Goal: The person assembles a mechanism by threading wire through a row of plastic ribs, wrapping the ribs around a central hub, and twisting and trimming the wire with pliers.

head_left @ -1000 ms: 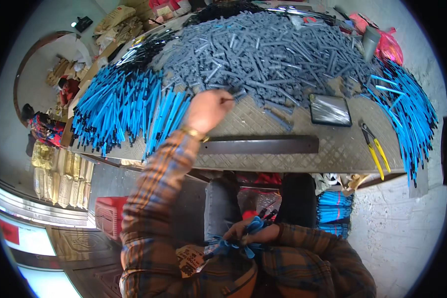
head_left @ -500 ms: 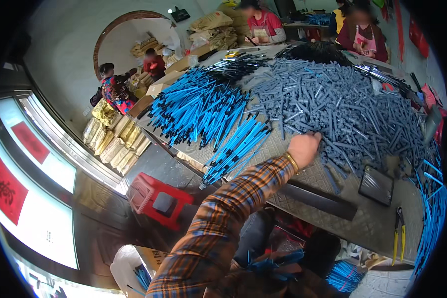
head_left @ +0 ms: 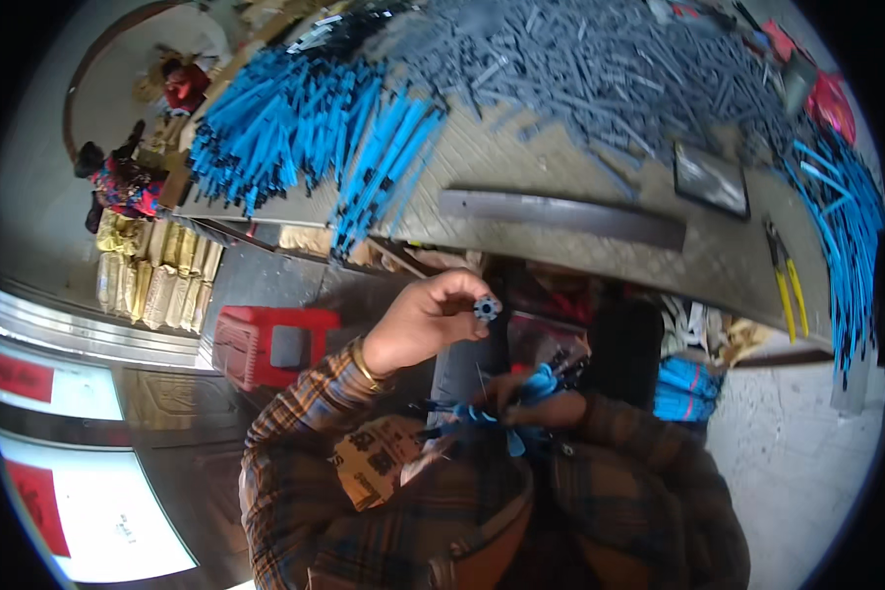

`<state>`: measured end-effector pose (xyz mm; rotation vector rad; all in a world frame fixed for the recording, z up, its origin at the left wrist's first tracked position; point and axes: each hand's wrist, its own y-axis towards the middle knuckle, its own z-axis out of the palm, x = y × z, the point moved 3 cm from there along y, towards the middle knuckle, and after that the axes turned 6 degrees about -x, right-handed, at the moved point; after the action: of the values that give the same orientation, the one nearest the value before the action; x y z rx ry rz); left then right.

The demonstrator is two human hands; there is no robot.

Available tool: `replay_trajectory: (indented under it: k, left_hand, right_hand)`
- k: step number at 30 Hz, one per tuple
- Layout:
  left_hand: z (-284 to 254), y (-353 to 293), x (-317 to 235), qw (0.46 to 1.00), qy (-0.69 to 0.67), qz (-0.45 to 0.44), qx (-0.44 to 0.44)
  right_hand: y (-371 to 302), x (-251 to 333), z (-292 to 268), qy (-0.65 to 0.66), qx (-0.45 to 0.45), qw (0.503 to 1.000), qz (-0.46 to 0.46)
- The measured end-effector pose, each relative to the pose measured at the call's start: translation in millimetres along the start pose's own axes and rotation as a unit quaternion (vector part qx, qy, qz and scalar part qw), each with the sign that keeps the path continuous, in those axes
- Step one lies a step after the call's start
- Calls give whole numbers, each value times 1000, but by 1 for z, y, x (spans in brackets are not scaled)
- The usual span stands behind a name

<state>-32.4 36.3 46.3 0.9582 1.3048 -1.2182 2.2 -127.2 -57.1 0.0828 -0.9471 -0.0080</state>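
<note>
My left hand is raised in front of the table edge, its fingers closed round a grey tubular piece. The round, ribbed end of that piece faces up, and the rest is hidden in the fingers. Lower, over my lap, my right hand is closed on several blue strips; the strips fan out and dark ends show among them. This spot is dim and somewhat blurred. On the table beyond lies a large heap of grey tubular pieces.
Blue rods with black ends lie at the table's left, a smaller bunch beside them. Near the front edge are a flat bar, a dark case and yellow-handled pliers. A red stool stands left.
My left hand has come back from the grey heap to above my lap with a grey tubular piece. My right hand has come into view with blue strips. The view has tilted down.
</note>
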Motion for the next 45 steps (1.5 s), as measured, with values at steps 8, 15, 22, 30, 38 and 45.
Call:
replay_trajectory:
  k: [8,15,22,30,38,45]
  left_hand:
    - [-7,-56,30,988,-66,-139,23]
    - [-18,-62,35,998,-29,-30,48]
    - [-22,-56,28,996,13,-2,89]
    - [-17,-55,35,993,-24,33,108]
    - [-21,-51,27,990,1,38,139]
    - [-37,-65,20,981,83,1,177]
  right_hand:
    - [17,-4,16,-80,-74,994,19]
    - [24,-10,15,-64,-100,990,75]
    - [28,-13,11,-65,-88,992,56]
    - [26,-20,7,-97,-70,991,64]
    - [29,-14,8,-111,-90,989,31]
    - [30,-39,-2,-159,-64,985,36]
